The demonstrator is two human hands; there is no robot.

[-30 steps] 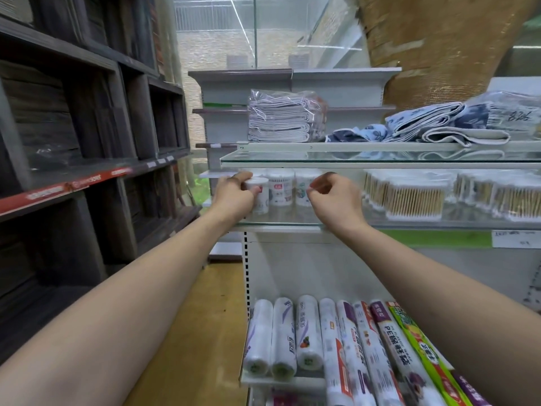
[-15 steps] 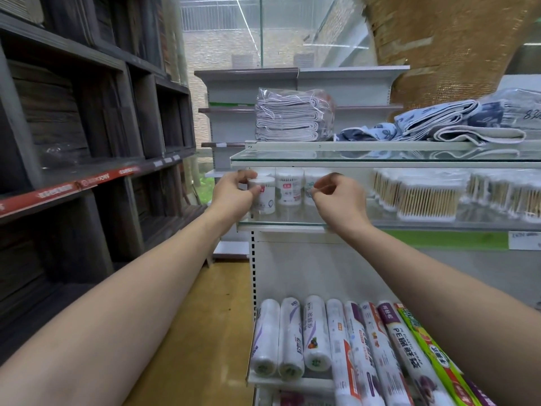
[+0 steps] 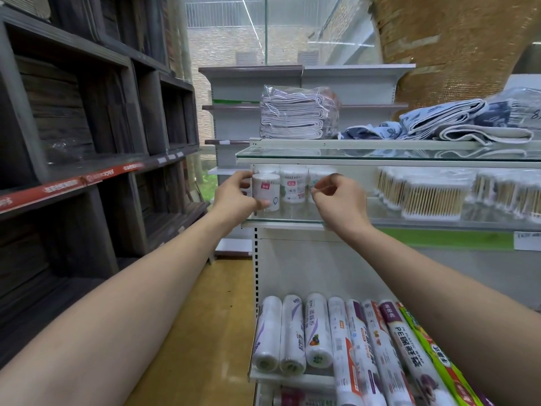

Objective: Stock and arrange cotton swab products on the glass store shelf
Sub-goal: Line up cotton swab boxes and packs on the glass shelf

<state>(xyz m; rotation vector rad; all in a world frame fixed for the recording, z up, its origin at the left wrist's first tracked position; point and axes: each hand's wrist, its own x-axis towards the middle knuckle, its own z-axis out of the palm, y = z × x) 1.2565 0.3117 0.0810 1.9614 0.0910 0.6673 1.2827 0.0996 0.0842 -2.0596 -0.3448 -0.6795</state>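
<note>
Glass shelf (image 3: 287, 221) at the aisle end, cotton swab tubs going in at its left corner.

Her left hand (image 3: 234, 197) curls round the front swab tub (image 3: 265, 191), thumb under its base and fingers behind, right at the shelf's front edge beside a second tub (image 3: 293, 184). Her right hand (image 3: 336, 200) sits with fingers bent at a third tub (image 3: 317, 177); it looks like a pinch, though I can't tell if it truly has hold. The risk I see: the glass is slick and the tubs stand close, so one nudge could topple a neighbour or send the front one off the lip (onto the film rolls (image 3: 319, 332) below).
</note>
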